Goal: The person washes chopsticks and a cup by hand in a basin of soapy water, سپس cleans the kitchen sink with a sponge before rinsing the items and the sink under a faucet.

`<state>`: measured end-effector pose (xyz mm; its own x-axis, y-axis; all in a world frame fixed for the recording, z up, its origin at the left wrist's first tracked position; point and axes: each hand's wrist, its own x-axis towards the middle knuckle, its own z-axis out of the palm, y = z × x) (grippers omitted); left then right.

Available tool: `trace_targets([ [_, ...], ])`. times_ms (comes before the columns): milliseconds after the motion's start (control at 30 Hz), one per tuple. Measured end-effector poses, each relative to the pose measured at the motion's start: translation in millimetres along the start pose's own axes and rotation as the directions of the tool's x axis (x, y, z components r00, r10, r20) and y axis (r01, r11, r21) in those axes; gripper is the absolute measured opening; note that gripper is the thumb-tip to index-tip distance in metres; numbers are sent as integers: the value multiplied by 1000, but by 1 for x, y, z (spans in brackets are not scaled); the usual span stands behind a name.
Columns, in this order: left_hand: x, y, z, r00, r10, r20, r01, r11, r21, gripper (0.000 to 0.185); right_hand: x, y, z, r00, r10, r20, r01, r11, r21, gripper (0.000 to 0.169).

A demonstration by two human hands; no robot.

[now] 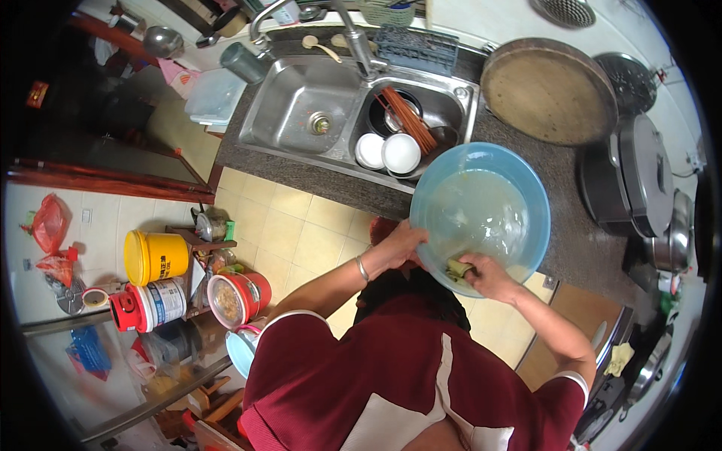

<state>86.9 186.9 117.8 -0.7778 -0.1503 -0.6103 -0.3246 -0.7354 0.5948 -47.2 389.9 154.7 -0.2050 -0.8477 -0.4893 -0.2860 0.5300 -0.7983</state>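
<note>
A large light-blue plastic basin (538,208) sits at the counter's front edge, partly over the sink's near right corner. It holds cloudy water (474,197) with light glinting off it. My left hand (405,243) grips the basin's near left rim. Inside the near wall, my right hand (489,276) is closed on a crumpled yellow-green cloth or sponge (458,269), pressed close to the basin's side. The fingertips of my right hand are partly hidden by the cloth.
A double steel sink (304,101) lies behind and left of the basin. Its right bowl holds white bowls (401,153), red-brown chopsticks (409,118) and a dark pot. A round wooden board (547,90) and a lidded dark pot (626,175) stand at the right. Buckets (155,256) stand at the left.
</note>
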Motion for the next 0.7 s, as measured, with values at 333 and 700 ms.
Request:
trace_targets([
  [333, -117, 27, -111, 988, 86, -126, -100, 989, -109, 33, 123, -137, 93, 973, -186, 140, 124, 923, 364, 26],
  [700, -212, 129, -359, 722, 692, -16, -564, 600, 567, 35, 257, -303, 139, 977, -180, -117, 181, 402, 897, 24],
])
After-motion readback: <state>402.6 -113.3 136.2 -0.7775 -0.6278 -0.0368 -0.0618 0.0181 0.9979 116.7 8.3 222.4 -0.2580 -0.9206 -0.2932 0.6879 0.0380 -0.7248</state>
